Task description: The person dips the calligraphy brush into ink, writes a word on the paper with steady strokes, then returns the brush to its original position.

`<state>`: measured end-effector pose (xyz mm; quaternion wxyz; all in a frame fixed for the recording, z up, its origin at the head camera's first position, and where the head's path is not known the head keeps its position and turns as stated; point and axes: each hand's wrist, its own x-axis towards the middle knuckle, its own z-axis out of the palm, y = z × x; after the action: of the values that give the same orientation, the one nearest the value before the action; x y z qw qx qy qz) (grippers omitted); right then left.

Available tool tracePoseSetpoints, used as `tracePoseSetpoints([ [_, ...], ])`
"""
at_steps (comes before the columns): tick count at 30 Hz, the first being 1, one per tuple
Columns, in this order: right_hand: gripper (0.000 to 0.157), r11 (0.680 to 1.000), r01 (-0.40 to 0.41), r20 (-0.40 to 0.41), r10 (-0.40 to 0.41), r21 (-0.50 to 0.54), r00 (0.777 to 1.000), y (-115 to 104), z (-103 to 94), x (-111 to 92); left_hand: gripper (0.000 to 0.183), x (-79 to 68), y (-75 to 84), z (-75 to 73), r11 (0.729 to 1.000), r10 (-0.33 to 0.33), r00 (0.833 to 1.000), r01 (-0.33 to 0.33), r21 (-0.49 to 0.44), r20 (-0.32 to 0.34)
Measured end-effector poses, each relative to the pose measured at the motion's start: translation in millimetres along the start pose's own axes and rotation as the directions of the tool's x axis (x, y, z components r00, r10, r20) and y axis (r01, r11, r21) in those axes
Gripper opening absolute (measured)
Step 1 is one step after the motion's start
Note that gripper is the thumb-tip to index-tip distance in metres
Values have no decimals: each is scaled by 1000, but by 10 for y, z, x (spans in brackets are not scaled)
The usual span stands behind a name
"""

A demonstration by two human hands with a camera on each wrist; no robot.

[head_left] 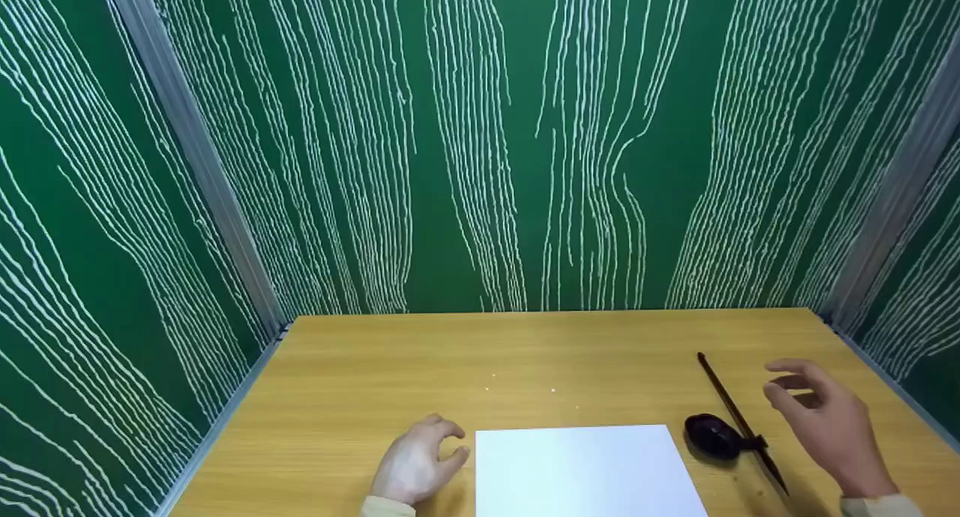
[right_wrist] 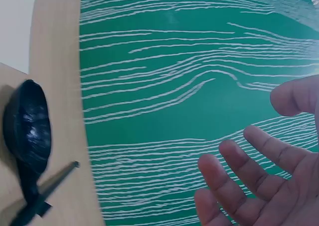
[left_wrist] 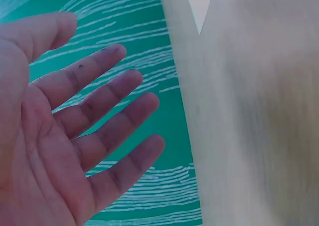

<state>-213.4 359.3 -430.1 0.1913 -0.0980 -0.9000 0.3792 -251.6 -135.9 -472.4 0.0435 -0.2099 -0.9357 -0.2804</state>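
Observation:
A blank white sheet of paper (head_left: 585, 472) lies at the table's near edge, its lower part cut off by the frame. Just off its left edge is my left hand (head_left: 420, 461), fingers loosely bent and holding nothing. In the left wrist view the fingers (left_wrist: 114, 84) spread apart. To the right of the paper sits a small black bowl (head_left: 711, 436) with a short stem and a glossy dark inside (right_wrist: 35, 126). Across the stem lies a slim dark brush (head_left: 726, 397), its pointed tip toward me. My right hand (head_left: 829, 427) hovers right of the brush, empty, thumb and fingers apart.
The wooden table (head_left: 375, 367) has a few tiny white specks (head_left: 553, 390) beyond the paper. Green panels (head_left: 450, 202) with wavy white lines stand behind and at both sides. Grey posts (head_left: 191, 142) mark the back corners.

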Motion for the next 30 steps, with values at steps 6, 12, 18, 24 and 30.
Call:
tracePoseSetpoints([
  [6, 46, 998, -25, 110, 20, 49, 994, -1, 82, 200, 34, -3, -8, 35, 999, -50, 996, 51, -14, 74],
  [12, 50, 998, -38, 222, 28, 41, 975, 43, 111, 425, 48, -37, -30, 85, 997, -77, 989, 80, -18, 129],
  [18, 51, 999, -41, 339, 33, 16, 940, 146, 187, 636, 64, -43, -23, 160, 995, -96, 977, 99, -7, 191],
  [24, 50, 996, -68, 439, 84, -51, 895, 236, 288, 838, 72, -16, -14, 194, 990, -133, 959, 139, -7, 249],
  [30, 57, 987, -131, 495, 161, -95, 854, 332, 370, 958, 68, 1, 14, 208, 988, -152, 948, 149, 30, 279],
])
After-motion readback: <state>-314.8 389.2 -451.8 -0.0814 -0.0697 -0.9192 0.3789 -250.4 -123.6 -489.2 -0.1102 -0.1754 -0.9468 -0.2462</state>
